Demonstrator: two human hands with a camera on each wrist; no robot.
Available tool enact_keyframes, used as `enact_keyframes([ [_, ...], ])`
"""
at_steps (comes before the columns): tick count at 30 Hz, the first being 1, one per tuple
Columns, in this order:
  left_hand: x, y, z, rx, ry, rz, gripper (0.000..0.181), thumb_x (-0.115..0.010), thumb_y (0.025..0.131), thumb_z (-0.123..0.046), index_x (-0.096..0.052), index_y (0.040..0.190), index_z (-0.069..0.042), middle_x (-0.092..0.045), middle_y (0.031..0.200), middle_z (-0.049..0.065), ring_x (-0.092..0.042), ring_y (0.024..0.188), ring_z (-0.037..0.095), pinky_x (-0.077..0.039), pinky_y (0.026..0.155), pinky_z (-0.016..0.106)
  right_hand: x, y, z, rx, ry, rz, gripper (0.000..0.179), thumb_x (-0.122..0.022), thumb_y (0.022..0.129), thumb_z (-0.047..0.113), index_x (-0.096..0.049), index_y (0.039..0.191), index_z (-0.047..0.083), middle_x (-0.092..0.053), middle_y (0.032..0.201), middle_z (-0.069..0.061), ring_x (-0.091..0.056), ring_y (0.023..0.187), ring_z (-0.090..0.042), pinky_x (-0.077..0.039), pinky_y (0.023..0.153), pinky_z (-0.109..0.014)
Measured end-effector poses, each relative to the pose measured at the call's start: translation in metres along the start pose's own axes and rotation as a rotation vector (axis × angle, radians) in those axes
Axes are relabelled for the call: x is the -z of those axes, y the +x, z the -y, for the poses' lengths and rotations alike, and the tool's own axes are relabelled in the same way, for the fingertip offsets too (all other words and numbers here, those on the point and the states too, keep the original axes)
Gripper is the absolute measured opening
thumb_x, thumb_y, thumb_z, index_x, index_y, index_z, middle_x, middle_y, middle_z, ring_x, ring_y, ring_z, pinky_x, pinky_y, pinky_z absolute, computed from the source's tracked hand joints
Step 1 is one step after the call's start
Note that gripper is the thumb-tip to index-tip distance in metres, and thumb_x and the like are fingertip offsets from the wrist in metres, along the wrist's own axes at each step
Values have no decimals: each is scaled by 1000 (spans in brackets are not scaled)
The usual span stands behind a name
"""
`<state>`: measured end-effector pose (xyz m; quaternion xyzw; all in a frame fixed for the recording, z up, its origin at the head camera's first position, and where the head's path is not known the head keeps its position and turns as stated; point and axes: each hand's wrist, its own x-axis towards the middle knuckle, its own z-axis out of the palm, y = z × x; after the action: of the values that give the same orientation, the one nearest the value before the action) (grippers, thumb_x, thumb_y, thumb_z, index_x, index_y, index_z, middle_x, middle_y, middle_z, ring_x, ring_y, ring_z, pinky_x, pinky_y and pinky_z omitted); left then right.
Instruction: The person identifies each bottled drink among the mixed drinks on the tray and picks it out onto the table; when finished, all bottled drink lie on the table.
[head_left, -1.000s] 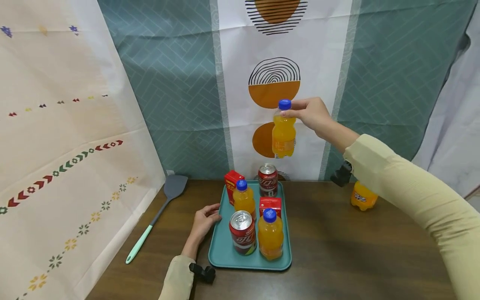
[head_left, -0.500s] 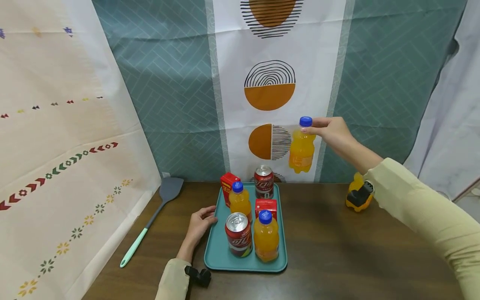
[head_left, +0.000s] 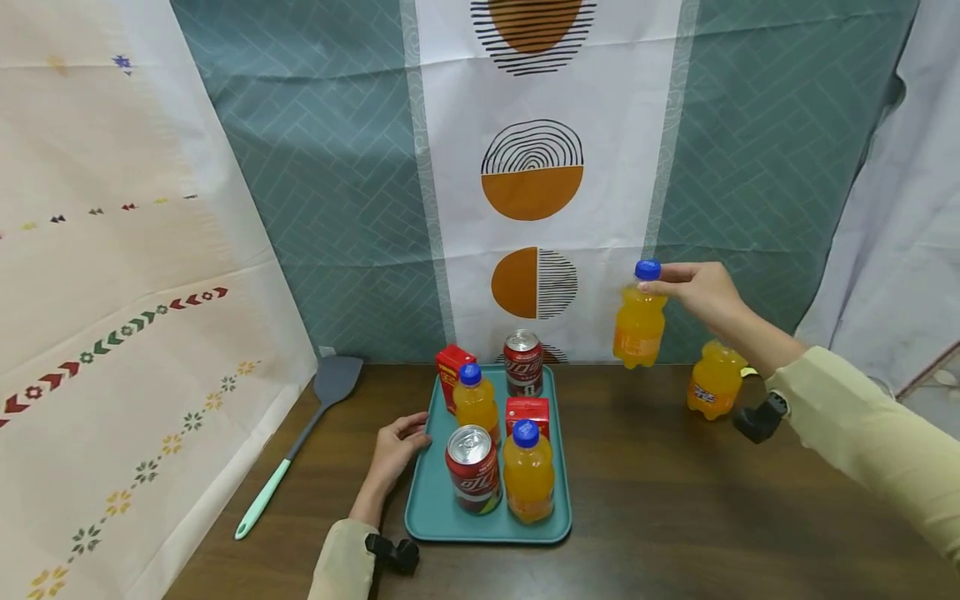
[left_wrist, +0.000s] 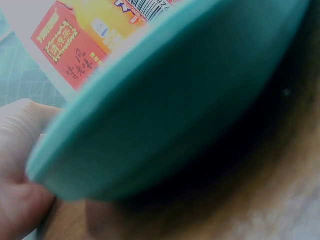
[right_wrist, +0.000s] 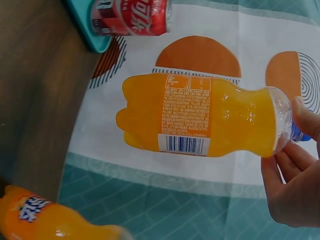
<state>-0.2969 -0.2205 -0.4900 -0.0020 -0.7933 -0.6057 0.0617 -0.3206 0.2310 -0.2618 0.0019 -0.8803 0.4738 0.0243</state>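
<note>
My right hand (head_left: 701, 292) pinches an orange soda bottle (head_left: 640, 325) by its neck, just below the blue cap. The bottle hangs upright above the table's back part, right of the teal tray (head_left: 487, 532). In the right wrist view its barcode label (right_wrist: 185, 115) faces the camera. My left hand (head_left: 397, 446) grips the tray's left rim; in the left wrist view the hand (left_wrist: 20, 170) meets the rim's edge. On the tray stand two more orange soda bottles (head_left: 529, 475) (head_left: 477, 408), two cola cans (head_left: 474, 479) (head_left: 523, 367) and two red drink cartons (head_left: 527, 410) (head_left: 452, 375).
Another orange soda bottle (head_left: 714, 383) stands on the table (head_left: 675, 500) at the back right, near my right wrist. A grey spatula (head_left: 337, 379) with a mint handle lies left of the tray. Hanging cloth (head_left: 360, 167) borders the table at the back and left.
My right hand has carried the soda bottle rightward and down, away from above the tray. The left hand keeps its place at the tray's rim. The view has shifted slightly.
</note>
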Motion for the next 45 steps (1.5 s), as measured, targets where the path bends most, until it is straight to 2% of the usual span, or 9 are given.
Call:
enact_keyframes([
  [4, 6, -2, 3, 30, 15, -25, 39, -66, 86, 1, -62, 124, 8, -64, 119, 28, -63, 105, 28, -48, 73, 10, -8, 0, -10, -3, 8, 23, 80, -65, 85, 58, -49, 142, 3, -46, 148, -23, -32, 141, -42, -23, 113, -64],
  [9, 4, 0, 4, 30, -10, 6, 41, -66, 87, 0, -60, 126, 9, -62, 121, 30, -62, 109, 33, -48, 74, 10, -7, -2, -22, -4, -13, 30, 78, -63, 88, 54, -48, 141, 0, -44, 147, -26, -30, 141, -45, -23, 112, -65],
  [14, -1, 1, 3, 24, -4, -10, 39, -67, 85, 1, -62, 124, 7, -65, 118, 27, -63, 106, 30, -48, 73, 10, -4, -6, -34, -12, -17, 51, 79, -62, 88, 54, -46, 142, 0, -41, 150, -25, -28, 142, -46, -24, 113, -64],
  [27, -6, -1, 1, 27, -25, -6, 40, -67, 84, 1, -63, 123, 7, -65, 118, 27, -64, 103, 23, -49, 74, 11, -16, -12, -70, -35, -37, 22, 81, -62, 87, 58, -48, 141, -1, -47, 145, -26, -35, 138, -46, -27, 111, -63],
  [34, -5, -7, -15, 41, -31, 14, 40, -64, 84, 4, -60, 124, 12, -63, 120, 31, -62, 107, 33, -49, 73, 11, -18, -16, -79, -72, -126, 3, 86, -57, 86, 66, -47, 142, 2, -47, 145, -25, -38, 135, -48, -30, 106, -66],
  [37, -5, -5, -12, 36, -24, 9, 40, -65, 85, 3, -60, 124, 11, -63, 120, 30, -62, 107, 31, -48, 73, 11, -19, -17, -83, -83, -145, -10, 85, -56, 86, 67, -48, 142, 2, -47, 144, -24, -37, 135, -49, -30, 103, -67],
  [39, -6, -1, -4, 36, -20, 0, 40, -66, 84, 2, -61, 124, 9, -64, 120, 28, -63, 106, 29, -48, 73, 11, -20, -18, -86, -86, -155, -20, 85, -56, 86, 67, -49, 141, 3, -48, 144, -24, -36, 135, -49, -29, 102, -68],
  [42, -6, 0, -2, 30, -19, -8, 40, -67, 84, 0, -62, 124, 7, -65, 120, 27, -63, 106, 28, -48, 74, 11, -21, -17, -90, -79, -155, -36, 85, -56, 86, 67, -50, 140, 2, -49, 143, -24, -35, 135, -49, -23, 104, -69],
  [45, -5, 1, -2, 30, -19, -14, 40, -67, 84, 1, -63, 123, 6, -65, 121, 26, -63, 107, 28, -48, 74, 10, -22, -17, -92, -70, -143, -45, 85, -57, 86, 66, -49, 140, 1, -49, 142, -25, -36, 135, -50, -22, 105, -68],
])
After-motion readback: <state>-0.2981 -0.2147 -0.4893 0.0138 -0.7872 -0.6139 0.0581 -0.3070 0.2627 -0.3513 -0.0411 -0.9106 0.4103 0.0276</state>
